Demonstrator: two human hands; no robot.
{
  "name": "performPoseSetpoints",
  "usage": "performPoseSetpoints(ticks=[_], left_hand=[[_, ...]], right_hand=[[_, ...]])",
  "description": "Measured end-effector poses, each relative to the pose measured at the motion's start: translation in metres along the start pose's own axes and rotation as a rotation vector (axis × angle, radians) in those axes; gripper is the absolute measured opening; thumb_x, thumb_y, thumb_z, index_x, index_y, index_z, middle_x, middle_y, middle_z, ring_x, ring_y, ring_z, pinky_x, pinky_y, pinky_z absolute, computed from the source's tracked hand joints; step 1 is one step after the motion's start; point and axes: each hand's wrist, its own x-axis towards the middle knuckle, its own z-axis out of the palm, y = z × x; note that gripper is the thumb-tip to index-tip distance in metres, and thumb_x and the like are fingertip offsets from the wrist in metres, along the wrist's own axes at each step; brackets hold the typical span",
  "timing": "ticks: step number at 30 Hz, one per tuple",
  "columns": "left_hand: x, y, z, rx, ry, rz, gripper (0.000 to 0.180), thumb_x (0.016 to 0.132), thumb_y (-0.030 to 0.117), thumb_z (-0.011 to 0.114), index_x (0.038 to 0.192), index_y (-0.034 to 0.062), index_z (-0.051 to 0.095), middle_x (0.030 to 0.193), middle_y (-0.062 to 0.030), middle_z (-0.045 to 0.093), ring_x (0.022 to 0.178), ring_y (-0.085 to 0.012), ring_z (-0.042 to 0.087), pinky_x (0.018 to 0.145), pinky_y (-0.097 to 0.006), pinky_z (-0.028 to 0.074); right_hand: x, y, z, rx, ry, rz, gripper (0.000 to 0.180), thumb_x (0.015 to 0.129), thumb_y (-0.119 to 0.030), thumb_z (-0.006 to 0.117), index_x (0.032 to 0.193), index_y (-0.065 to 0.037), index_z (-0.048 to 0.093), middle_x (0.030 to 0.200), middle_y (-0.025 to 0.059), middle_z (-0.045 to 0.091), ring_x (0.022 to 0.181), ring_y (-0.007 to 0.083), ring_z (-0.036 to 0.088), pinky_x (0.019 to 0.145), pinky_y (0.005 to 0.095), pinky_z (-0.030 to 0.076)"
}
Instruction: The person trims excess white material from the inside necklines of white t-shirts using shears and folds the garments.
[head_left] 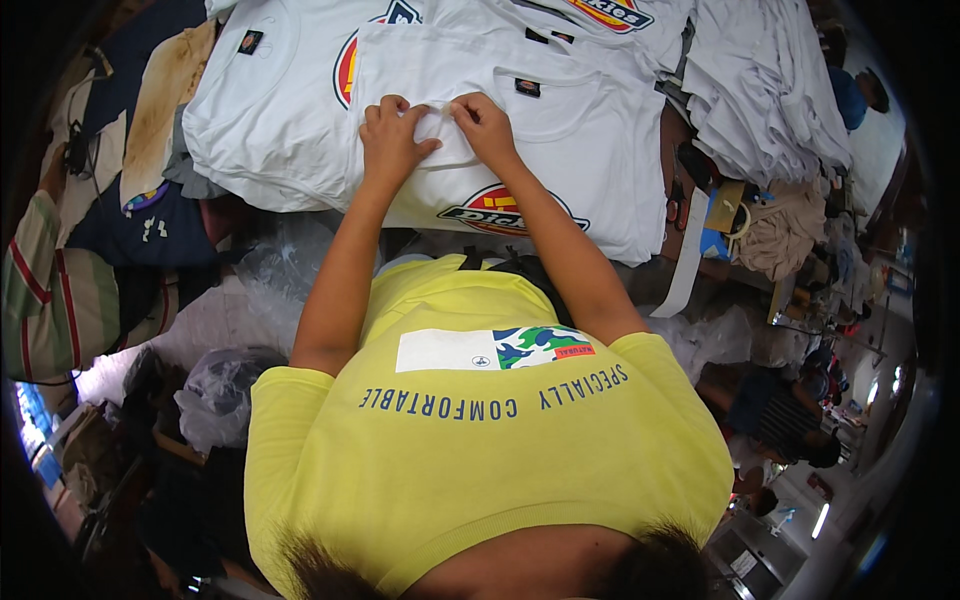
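Both hands down on the white cotton T-shirt with a small dark neck label and a red-and-yellow printed emblem (560, 150), spread flat at twelve o'clock on the tabletop (672, 262). Left hand (392, 135) pressed on the cloth, fingers (400, 108) curled together and pinching a small raised fold. Right hand (484, 125) just beside at three o'clock of the left, fingers (462, 112) likewise closed on the same fold, tips nearly meeting.

Best done, by the look of it, with an even pinch from both sides, cloth kept taut between the hands, and the fold edge held straight before smoothing flat. Worth pressing lightly, so the layers beneath stay unwrinkled.

At ten o'clock, another white printed T-shirt (270, 110); at two o'clock, a stack of folded white garments (770, 90). At eight o'clock, crumpled clear plastic bags (270, 265).
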Motion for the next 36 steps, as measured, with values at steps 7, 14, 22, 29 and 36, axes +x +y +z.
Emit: performPoseSetpoints(ticks=[7,14,22,29,36], left_hand=[[-0.001,0.0,-0.001,-0.008,0.0,-0.013,0.048,0.057,0.029,0.079,0.102,0.0205,0.064,0.107,-0.0041,0.047,0.1,-0.0268,0.042,0.083,-0.041,0.037],[-0.011,0.012,-0.011,0.068,0.045,0.165,0.053,0.06,0.034,0.077,0.106,0.0136,0.061,0.105,-0.006,0.049,0.099,-0.0275,0.044,0.081,-0.041,0.037],[-0.015,0.044,0.015,0.216,-0.076,0.376,0.044,0.067,0.032,0.071,0.099,0.0055,0.058,0.103,-0.0093,0.051,0.096,-0.0284,0.048,0.076,-0.042,0.038],[0.001,0.033,0.028,-0.1,-0.065,0.207,0.022,0.084,0.023,0.059,0.089,0.0013,0.061,0.078,-0.0074,0.06,0.07,-0.0275,0.055,0.066,-0.034,0.043],[0.064,-0.016,0.005,-1.424,-0.424,-0.627,0.026,0.089,0.019,0.052,0.107,0.0002,0.056,0.103,-0.0065,0.061,0.093,-0.0165,0.059,0.083,-0.027,0.047]], right_hand=[[-0.005,0.0,-0.003,0.15,0.024,0.118,0.018,0.084,-0.018,0.059,0.086,0.0,0.063,0.077,0.0066,0.06,0.064,0.0128,0.054,0.059,0.025,0.043],[-0.039,-0.021,-0.071,0.434,0.099,0.332,0.022,0.088,-0.022,0.055,0.095,-0.002,0.064,0.083,0.0001,0.06,0.071,0.0083,0.053,0.065,0.0212,0.042],[-0.165,0.059,-0.257,0.199,0.982,0.457,0.021,0.09,-0.025,0.053,0.097,-0.007,0.061,0.085,-0.0001,0.063,0.065,0.0046,0.054,0.053,0.0176,0.04],[-0.256,0.119,-0.4,-0.143,1.665,0.536,0.02,0.082,-0.013,0.051,0.091,0.001,0.062,0.082,0.01,0.062,0.066,0.0198,0.058,0.061,0.0307,0.047],[-0.252,0.182,-0.433,-0.329,1.434,0.607,0.025,0.085,-0.018,0.054,0.101,0.0,0.062,0.085,0.0108,0.064,0.072,0.0222,0.061,0.065,0.0324,0.048]])
